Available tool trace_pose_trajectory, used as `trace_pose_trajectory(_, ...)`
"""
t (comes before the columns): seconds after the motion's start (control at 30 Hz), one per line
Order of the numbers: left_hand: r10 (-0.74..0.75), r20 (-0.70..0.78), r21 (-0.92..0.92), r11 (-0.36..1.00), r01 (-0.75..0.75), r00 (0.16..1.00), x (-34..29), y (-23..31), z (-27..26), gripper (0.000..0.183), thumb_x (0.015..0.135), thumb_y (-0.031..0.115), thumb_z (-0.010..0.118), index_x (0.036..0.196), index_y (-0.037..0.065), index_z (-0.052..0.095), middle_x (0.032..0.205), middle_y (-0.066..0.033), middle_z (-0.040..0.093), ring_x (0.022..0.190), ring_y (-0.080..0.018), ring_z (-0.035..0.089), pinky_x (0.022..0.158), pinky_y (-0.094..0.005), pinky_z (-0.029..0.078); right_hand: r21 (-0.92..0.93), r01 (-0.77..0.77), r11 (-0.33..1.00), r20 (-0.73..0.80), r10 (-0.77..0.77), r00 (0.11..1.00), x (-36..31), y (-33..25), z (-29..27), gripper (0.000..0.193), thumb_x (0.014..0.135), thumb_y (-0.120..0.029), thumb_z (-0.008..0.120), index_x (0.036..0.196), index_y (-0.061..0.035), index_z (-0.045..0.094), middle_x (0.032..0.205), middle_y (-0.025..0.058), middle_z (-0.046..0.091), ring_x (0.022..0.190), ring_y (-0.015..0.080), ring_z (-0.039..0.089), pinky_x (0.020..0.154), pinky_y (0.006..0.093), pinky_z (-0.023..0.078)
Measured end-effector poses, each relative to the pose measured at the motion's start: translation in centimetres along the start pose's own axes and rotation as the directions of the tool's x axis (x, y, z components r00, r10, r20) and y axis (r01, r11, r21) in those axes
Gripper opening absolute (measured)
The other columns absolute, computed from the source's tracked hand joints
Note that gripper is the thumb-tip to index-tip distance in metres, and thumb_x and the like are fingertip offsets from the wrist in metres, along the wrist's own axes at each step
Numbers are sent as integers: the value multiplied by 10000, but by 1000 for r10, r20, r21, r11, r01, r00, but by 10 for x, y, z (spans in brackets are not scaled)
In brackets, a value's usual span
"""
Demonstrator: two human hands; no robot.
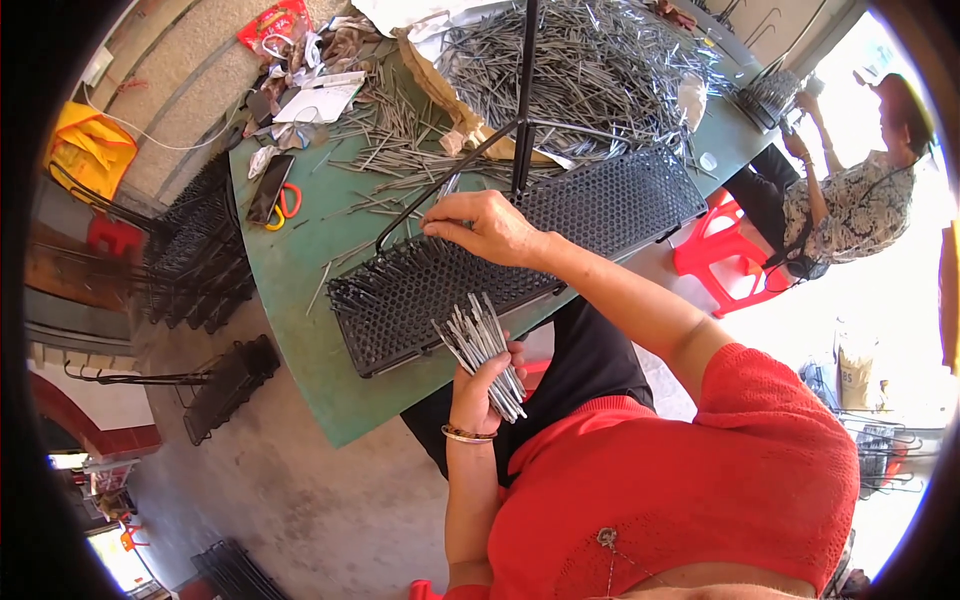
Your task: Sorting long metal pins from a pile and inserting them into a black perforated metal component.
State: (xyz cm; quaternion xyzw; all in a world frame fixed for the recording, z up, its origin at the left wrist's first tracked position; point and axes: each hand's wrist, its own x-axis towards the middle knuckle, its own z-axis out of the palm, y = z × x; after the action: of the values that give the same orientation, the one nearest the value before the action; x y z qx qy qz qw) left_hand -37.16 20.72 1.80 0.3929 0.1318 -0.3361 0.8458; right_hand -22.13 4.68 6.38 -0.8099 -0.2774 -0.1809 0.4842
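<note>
My left hand point(478, 385) is closed round a bundle of thin grey rods point(472, 338), held upright in front of the near edge of a black perforated rack point(600, 205). The rack lies across the table and has a tall black metal rod handle point(527, 90) rising from it. Several rods stand in the holes at its left end. Over the middle of the rack, my right hand point(485, 228) has thumb and fingers pinched together. What lies between those fingertips, if anything, is too small to make out.
A big heap of grey rods point(580, 75) covers the back of the green table point(290, 330). Scissors point(288, 203), a phone point(270, 188) and an open notebook point(320, 97) lie at left. More black racks point(195, 250) are stacked beside the table. Another person point(850, 200) works at right near a red stool point(725, 255).
</note>
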Motion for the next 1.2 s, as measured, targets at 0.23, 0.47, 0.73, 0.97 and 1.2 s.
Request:
trace_pose_trajectory(0.23, -12, -93, -103, 995, 2, 996, -4, 2, 9, 330, 810, 36, 586, 1131, 7, 515, 980, -138, 628, 860, -218, 638, 732, -367, 571, 36, -62, 997, -49, 64, 997, -6, -1, 7, 165, 831, -138, 639, 907, 8, 647, 844, 139, 655, 759, 324, 628, 663, 367, 497)
trace_pose_trajectory(0.47, 11, -123, -98, 995, -24, 992, -7, 4, 8, 296, 817, 45, 593, 1106, 20, 530, 1023, -138, 625, 840, -201, 637, 711, -346, 571, -54, -85, 995, -89, 80, 993, -12, -10, 5, 149, 819, -122, 642, 881, 14, 641, 824, 157, 649, 740, 330, 626, 652, 380, 500)
trace_pose_trajectory(0.73, 57, -111, -77, 995, -66, 992, -7, 1, 7, 261, 816, 34, 601, 1073, 25, 550, 943, -90, 620, 809, -167, 629, 671, -323, 574, -96, -9, 995, -92, 0, 996, -21, -2, 15, 174, 808, -116, 648, 933, 4, 628, 791, 161, 646, 726, 337, 624, 651, 398, 502)
trace_pose_trajectory(0.97, 82, -107, -89, 992, -92, 991, -9, 2, 6, 252, 814, 28, 598, 1063, 31, 558, 932, -81, 612, 811, -166, 628, 672, -323, 575, -275, 211, 938, 63, -201, 978, -19, 2, 17, 268, 796, -58, 644, 1059, -27, 602, 887, 107, 635, 784, 285, 613, 697, 378, 499)
trace_pose_trajectory(1.2, 82, -108, -84, 992, -91, 991, -11, 4, 1, 268, 816, 25, 591, 1081, 31, 550, 943, -87, 613, 818, -164, 627, 675, -323, 573, -360, 262, 895, 188, -205, 961, -23, -3, 18, 306, 797, -31, 612, 1102, -23, 584, 1020, 116, 587, 905, 296, 581, 808, 380, 466)
